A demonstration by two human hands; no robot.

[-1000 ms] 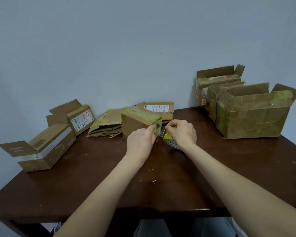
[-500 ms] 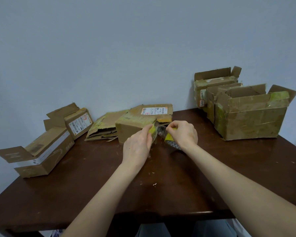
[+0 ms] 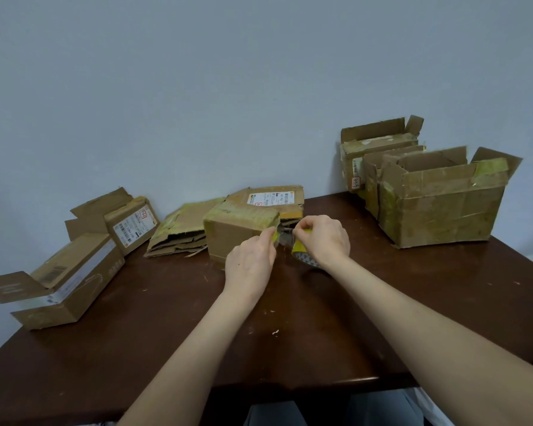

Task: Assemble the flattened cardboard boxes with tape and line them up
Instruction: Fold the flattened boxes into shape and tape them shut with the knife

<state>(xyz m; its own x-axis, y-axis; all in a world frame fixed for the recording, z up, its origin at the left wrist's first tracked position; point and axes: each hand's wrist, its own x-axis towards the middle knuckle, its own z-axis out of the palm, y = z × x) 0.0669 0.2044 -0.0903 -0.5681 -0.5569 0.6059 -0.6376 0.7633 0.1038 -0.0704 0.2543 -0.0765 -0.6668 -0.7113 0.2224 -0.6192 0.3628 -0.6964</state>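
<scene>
Head camera has both hands meeting at the middle of the tabletop, close to its far edge. My left hand [image 3: 250, 262] is curled, thumb and fingertips pinching the free end of a short glossy tape strip [image 3: 285, 236] right at the upper right corner of the small brown cardboard box [image 3: 234, 232], the one banded with yellowish tape along its top. My right hand [image 3: 323, 241] is closed round the yellow tape roll [image 3: 303, 256] just beside that box, its patterned core peeking out under the palm.

I read this as the taping step on this box, with the strip paid out between the hands and not yet smoothed down. To do it well I want that strip taut, so it doesn't fold onto itself. The end should go flat on the cardboard under the left thumb, and the roll should draw away in line with the seam. The box looks light and could skate on the dark brown wooden table [image 3: 290, 348], so some downward pressure from the left hand seems wise.

A pile of flattened cardboard [image 3: 182, 232] waits touching the box, toward the far edge. Open taped boxes [image 3: 437, 204] stand at the far right corner.
</scene>
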